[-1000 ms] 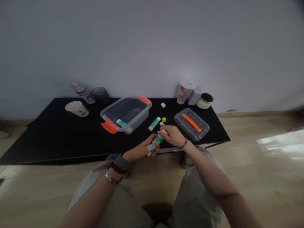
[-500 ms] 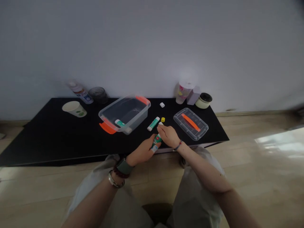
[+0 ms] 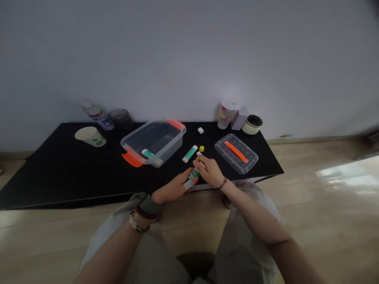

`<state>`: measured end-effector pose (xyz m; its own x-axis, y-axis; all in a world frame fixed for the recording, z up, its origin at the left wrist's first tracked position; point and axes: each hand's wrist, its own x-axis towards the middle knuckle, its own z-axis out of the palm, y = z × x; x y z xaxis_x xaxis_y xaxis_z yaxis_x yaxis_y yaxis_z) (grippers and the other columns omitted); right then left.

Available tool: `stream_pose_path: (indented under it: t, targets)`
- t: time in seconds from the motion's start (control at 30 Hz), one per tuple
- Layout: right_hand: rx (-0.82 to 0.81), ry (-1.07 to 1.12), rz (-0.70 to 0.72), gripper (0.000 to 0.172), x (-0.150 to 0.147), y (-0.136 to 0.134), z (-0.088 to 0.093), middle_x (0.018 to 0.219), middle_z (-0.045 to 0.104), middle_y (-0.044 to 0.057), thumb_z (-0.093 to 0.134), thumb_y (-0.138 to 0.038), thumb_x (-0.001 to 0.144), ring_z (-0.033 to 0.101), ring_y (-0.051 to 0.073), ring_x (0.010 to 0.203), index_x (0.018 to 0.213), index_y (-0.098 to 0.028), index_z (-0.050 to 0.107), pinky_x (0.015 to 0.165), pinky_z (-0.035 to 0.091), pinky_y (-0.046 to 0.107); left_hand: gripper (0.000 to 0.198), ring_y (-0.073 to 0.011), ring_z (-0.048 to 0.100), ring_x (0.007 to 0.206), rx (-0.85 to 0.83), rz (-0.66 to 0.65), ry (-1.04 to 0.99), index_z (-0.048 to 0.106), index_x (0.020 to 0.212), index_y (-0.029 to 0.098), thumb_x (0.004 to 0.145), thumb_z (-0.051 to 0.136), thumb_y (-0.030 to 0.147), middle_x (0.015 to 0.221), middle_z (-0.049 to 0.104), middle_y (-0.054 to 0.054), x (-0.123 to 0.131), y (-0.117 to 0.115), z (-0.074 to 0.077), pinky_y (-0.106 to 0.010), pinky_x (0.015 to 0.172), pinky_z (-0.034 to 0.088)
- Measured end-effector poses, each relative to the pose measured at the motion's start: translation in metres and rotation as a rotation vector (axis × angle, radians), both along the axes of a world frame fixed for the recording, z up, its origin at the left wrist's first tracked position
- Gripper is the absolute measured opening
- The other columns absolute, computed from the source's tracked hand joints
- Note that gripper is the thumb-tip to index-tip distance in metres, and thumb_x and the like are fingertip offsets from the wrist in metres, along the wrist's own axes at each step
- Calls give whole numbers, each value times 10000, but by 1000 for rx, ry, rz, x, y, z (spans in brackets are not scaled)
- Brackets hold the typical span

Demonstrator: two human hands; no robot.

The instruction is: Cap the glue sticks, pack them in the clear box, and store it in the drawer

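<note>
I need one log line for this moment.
left hand: holds glue stick | right hand: at its far end | box: open | lid: on table

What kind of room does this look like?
Probably a home or office room, though I can't tell which: a black table stands along a plain wall, on a pale floor.

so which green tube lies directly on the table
The tube between the clear box and yellow cap; another is in the box, one in the left hand.
</note>
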<state>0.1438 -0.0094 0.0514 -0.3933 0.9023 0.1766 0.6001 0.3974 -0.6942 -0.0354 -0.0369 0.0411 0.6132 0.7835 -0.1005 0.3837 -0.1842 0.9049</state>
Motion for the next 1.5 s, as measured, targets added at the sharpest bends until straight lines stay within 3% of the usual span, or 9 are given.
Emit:
stream_pose_path:
  t: [0.13,0.43,0.57,0.7,0.97,1.07,1.17,1.33,1.5]
  targets:
    - [86,-27,95,319,6,2,8,650,542,-10,381,-386,984,496,113,591,814,-190,565,628,334,222,297,-125,491,603,-109,10,-106,463,1001,188,975,378,471,723,527,17,1,-3,4,-271,596,447]
    - [-103,-462,-207,302,-13,8,9,833,702,29,374,-371,1005,613,158,698,1002,-238,645,571,230,267,216,-246,641,874,173,223,289,473,1086,189,945,424,345,1017,633,-117,11,-1,-9,-340,737,473]
    - [-36,-391,-56,338,-5,7,11,798,692,26,393,-411,1013,610,139,708,926,-208,649,600,268,250,297,-154,537,643,-176,92,-39,468,1058,188,958,411,462,785,553,-17,6,0,-4,-283,602,448]
    - [106,-314,139,332,3,4,14,774,682,24,411,-366,1006,592,119,692,841,-181,632,627,290,237,411,-100,469,590,-472,-73,-270,461,1081,181,931,429,562,788,502,13,2,-1,3,-242,550,423]
    - [-9,-545,-93,318,-11,5,4,823,712,64,401,-356,1000,630,168,697,920,-211,671,591,281,266,280,-245,654,868,107,106,273,488,1100,163,953,417,391,996,647,-124,9,-4,-10,-361,759,496]
    - [-84,-570,-186,310,-15,5,2,851,714,79,407,-347,996,640,179,715,936,-215,681,598,313,263,276,-280,659,959,187,137,397,480,1135,169,953,416,368,1094,640,-155,10,-5,-13,-382,799,494]
    - [-117,-507,-118,340,-11,5,2,798,695,57,421,-407,1002,627,166,712,886,-213,675,609,324,250,319,-235,644,877,41,95,256,463,1190,174,954,431,386,1019,643,-111,6,-4,-11,-355,759,495]
    - [-35,-174,217,314,4,4,9,722,640,-4,474,-431,985,560,108,646,848,-187,617,647,342,218,451,-111,506,635,-462,-73,-177,471,1168,185,933,453,569,841,538,-5,-6,-2,4,-261,587,452]
    - [15,-220,184,285,7,2,11,661,597,-13,430,-332,980,513,108,595,798,-187,593,610,293,230,468,-103,484,621,-443,-81,-216,468,1182,186,933,452,582,808,513,12,-4,-6,13,-250,578,435]
